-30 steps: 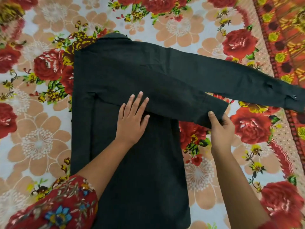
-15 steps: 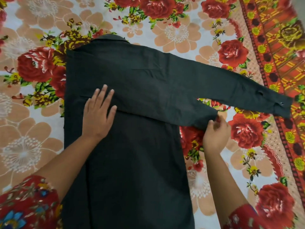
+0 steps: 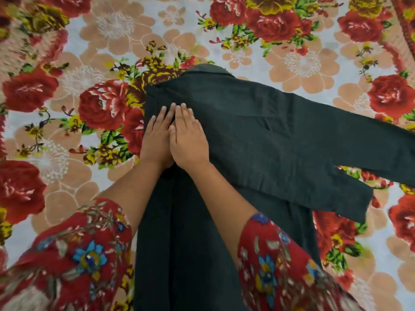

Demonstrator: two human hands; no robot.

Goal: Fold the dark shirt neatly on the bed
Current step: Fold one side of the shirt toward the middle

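Both your hands now lie flat side by side, left hand (image 3: 157, 140) and right hand (image 3: 187, 140), fingers (image 3: 165, 113) spread and gripping nothing, pressing the dark shirt (image 3: 258, 142) at its 10 o'clock shoulder on the bed (image 3: 67, 171). Your right has let go of the cuff at 4 o'clock, so that sleeve fold seems done; the 3 o'clock sleeve remains.

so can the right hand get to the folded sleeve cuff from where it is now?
Probably yes. The right hand lies flat beside the left hand on the dark shirt; nothing covers the cuff.
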